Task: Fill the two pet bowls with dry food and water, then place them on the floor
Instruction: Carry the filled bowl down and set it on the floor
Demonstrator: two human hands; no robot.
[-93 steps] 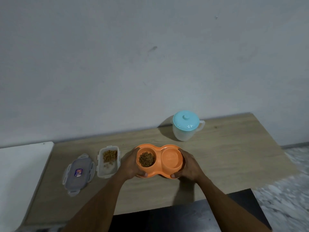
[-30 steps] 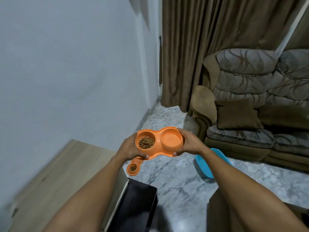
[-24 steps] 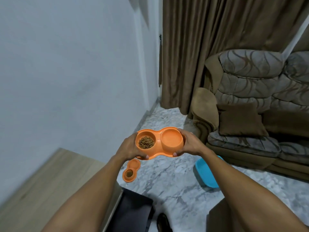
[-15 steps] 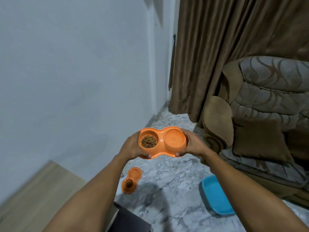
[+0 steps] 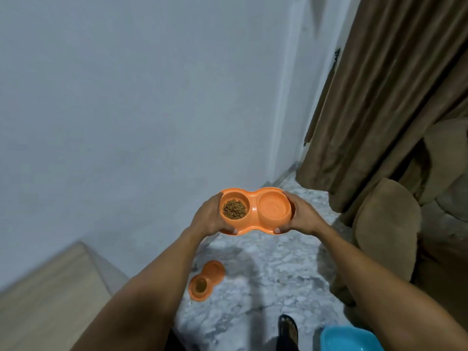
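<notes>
Left grip (image 5: 210, 219) and right grip (image 5: 301, 216) clasp the held bowl (image 5: 255, 211), kibble (image 5: 234, 209) loaded. Second bowl (image 5: 206, 281) sits on the floor (image 5: 273, 259); lowering this one remains.

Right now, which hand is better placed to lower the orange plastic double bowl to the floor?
Probably the left hand: it grips the kibble end of the orange plastic double bowl, toward the white wall; the right hand grips the end nearer the brown sofa arm.

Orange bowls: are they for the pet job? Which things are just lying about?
For the job: held orange bowl, dry food, left hand, right hand, orange bowl on the floor.
Just lying about: blue tray, armchair, curtain, wooden table.
</notes>
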